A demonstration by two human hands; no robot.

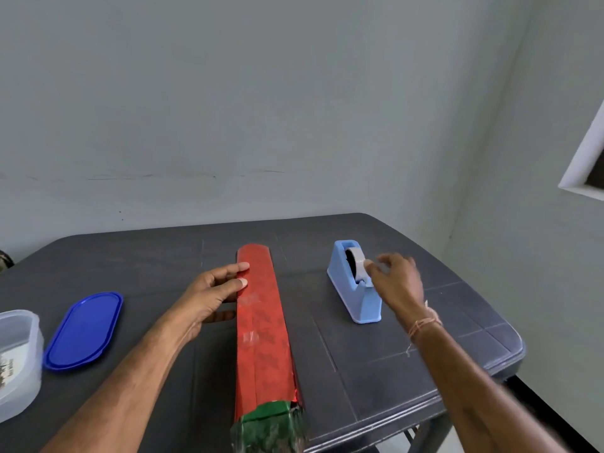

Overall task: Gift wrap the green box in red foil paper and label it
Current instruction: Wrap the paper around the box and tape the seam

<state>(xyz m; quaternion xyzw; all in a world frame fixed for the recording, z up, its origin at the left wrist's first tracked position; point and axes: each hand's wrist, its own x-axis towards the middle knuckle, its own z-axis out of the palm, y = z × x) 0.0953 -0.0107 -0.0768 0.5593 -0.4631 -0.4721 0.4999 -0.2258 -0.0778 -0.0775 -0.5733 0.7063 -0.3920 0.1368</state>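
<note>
A long box wrapped in red foil paper (pixel 261 325) lies lengthwise down the middle of the dark table, with two tape pieces along its seam. Its near end (pixel 268 426) shows green foil, crumpled and unwrapped. My left hand (pixel 212 292) holds the box from the left, fingers laid over the top and thumb against the side. My right hand (pixel 397 279) is at the light blue tape dispenser (pixel 354 286), fingertips pinching the tape end near the roll (pixel 356 263); the hand is slightly blurred.
A blue oval lid (pixel 83 331) lies at the left, beside a clear plastic container (pixel 16 361) at the left edge. The dark table (pixel 408 371) ends close at the right and near side. A grey wall stands behind.
</note>
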